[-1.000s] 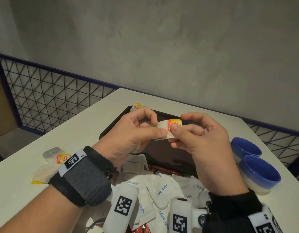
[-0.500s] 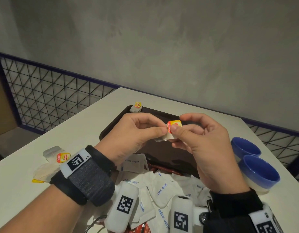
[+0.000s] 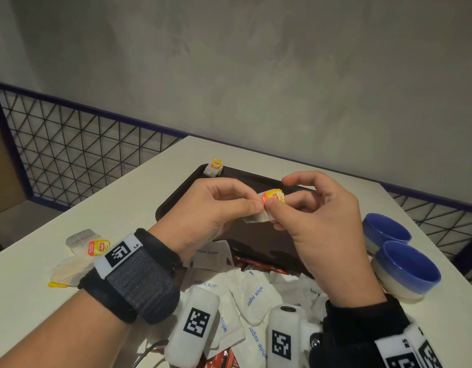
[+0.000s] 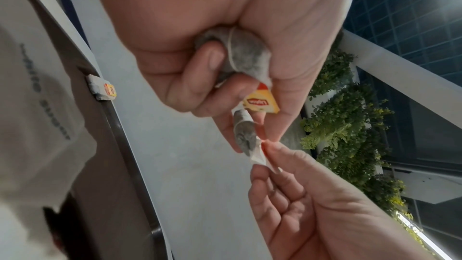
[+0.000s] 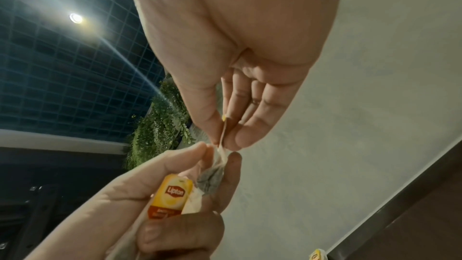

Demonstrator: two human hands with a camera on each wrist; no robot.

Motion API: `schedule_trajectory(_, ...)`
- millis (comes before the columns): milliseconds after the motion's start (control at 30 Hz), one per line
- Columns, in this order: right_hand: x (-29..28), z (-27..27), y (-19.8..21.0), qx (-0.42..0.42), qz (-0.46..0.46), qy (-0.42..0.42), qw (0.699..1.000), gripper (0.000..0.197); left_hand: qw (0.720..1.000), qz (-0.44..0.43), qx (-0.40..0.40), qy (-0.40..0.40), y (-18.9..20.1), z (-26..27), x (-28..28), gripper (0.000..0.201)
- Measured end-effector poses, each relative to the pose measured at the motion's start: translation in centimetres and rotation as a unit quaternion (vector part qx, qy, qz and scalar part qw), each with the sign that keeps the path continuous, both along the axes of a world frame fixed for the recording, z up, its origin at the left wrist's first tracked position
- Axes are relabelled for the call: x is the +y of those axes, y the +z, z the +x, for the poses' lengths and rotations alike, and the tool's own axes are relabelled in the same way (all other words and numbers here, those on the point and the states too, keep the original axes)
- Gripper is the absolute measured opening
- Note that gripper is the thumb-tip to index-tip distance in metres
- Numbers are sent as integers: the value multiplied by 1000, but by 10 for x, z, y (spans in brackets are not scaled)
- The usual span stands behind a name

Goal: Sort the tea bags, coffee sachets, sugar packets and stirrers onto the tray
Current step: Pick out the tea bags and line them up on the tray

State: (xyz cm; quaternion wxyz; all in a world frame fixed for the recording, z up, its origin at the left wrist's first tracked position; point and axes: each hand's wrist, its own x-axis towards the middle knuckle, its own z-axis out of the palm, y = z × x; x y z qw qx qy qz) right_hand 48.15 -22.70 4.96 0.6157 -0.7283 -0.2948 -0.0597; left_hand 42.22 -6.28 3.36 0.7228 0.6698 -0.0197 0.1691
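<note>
Above the dark brown tray [image 3: 176, 205] both hands hold one tea bag [image 3: 256, 217] with a yellow and red tag [image 3: 274, 197]. My left hand [image 3: 252, 201] pinches the bag's paper, and the left wrist view shows a second grey tea bag [image 4: 246, 54] bunched in its palm. My right hand [image 3: 272, 211] pinches the bag's top corner by the tag between thumb and forefinger [image 5: 222, 137]. Another tea bag [image 3: 214, 168] lies on the tray's far left corner. White sugar packets [image 3: 256, 293] are piled in front of the tray, with red sachets [image 3: 258, 266] under them.
Two more tea bags [image 3: 88, 245] lie on the white table to the left of my left wrist. Two blue bowls [image 3: 386, 229] [image 3: 407, 270] stand at the right. A wire mesh fence [image 3: 70, 155] runs behind the table's left edge.
Both hands keep pinching the tea bag above the tray. My left hand has sunk a little, uncovering the tea bag on the tray's far corner. The tag has tilted.
</note>
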Motion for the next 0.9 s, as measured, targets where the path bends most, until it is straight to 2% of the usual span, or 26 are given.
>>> schedule_trajectory(433, 2, 0, 1, 76, 22, 28, 996, 20, 998, -51, 8, 22, 5, -2, -4, 6)
schedule_trajectory(667, 2, 1, 0, 189, 44, 64, 979, 12, 998, -56, 3, 39, 6, -1, -4, 7)
schedule_trajectory(800, 0, 3, -2, 188, 65, 69, 978, 9, 998, -51, 15, 40, 3, 0, -2, 9)
schedule_trajectory(867, 0, 4, -2, 166, 80, 55, 981, 7, 996, -55, 39, 52, 2, 2, 1, 21)
schedule_trajectory(900, 0, 5, -2, 152, 83, 50, 984, 7, 994, -70, 59, 50, 1, 3, 3, 36)
